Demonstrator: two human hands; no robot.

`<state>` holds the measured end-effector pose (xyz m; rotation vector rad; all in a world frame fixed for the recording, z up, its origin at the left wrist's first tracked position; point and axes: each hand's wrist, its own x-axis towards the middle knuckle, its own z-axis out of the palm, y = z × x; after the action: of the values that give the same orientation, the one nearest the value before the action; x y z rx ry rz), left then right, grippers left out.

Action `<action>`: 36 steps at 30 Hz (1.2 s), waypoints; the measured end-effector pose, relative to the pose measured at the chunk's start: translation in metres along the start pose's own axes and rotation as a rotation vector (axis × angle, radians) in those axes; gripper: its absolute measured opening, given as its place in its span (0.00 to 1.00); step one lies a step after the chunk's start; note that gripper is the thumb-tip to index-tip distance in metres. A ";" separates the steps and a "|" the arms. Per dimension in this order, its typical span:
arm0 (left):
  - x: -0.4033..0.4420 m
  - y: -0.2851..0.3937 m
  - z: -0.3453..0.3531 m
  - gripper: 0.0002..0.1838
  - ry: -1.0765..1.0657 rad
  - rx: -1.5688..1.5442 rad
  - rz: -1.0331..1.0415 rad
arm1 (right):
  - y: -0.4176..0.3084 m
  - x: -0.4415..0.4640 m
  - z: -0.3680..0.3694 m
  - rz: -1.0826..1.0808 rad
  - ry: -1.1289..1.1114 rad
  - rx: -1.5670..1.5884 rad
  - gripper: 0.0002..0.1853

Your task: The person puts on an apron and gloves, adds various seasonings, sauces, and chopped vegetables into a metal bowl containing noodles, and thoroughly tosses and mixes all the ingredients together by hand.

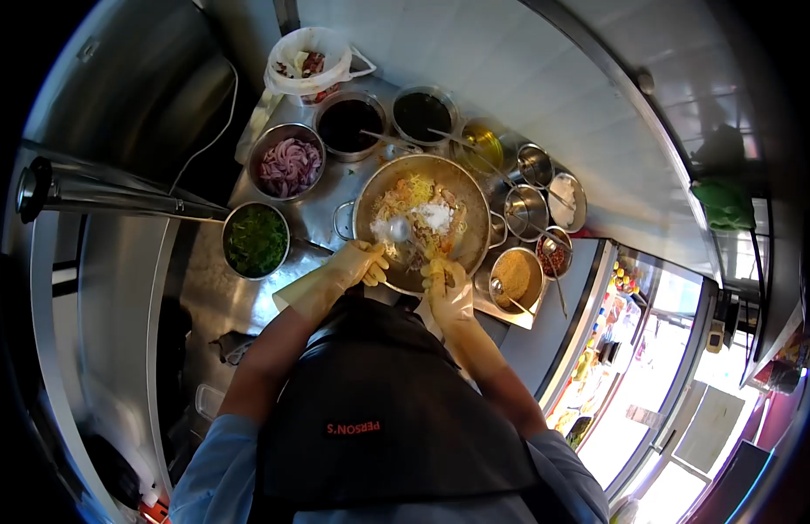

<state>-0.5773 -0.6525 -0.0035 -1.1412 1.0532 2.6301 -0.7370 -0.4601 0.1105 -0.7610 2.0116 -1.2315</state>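
Steel counter (339, 182) fills this tight corner, with a pale wall (492, 61) behind it. Straight in front of me, close to my black apron (387, 410), sits the wide pan (477, 205), placed centrally, I judge, so both arms reach it evenly. Inside lies a yellowish, shredded-looking mix (415, 186) with a heap of white powder (435, 217) on top, well away from the walls.

My left hand (361, 265), in a thin yellowish glove, is at the near rim with its fingers curled in and close together; I cannot tell whether they pinch anything. My right hand (446, 284), gloved too, is at the rim just beside it, fingers bent over toward the mix. Whether those grip the rim, pinch some food or merely rest, I cannot tell. The gloves probably keep my skin off the food.

Everything else rings the pan, likely so that each thing is a short reach away. To the left stand the sliced onions (290, 164) and the chopped greens (257, 240), each in a round bowl. Beyond are two pots of dark liquid (350, 122) and a white bucket (287, 85). To the right, the tan crumbs (514, 272) have a spoon (512, 302) leaning in their container, its handle toward me, presumably for easy grabbing.
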 end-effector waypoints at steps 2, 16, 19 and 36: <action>0.000 0.002 0.006 0.24 0.089 0.082 0.006 | 0.016 0.012 -0.002 -0.134 -0.034 -0.095 0.16; -0.003 0.005 0.010 0.23 0.051 0.005 -0.032 | 0.014 0.043 -0.065 0.102 0.391 0.248 0.18; -0.002 0.005 0.014 0.23 0.096 0.064 -0.011 | 0.009 0.043 -0.070 0.090 0.310 -0.077 0.16; 0.005 0.009 0.013 0.27 0.080 0.091 -0.008 | 0.018 0.002 -0.077 -0.351 0.180 -0.385 0.19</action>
<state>-0.5913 -0.6521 0.0045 -1.2378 1.1669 2.5207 -0.8006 -0.4136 0.1202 -1.2718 2.3726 -1.1420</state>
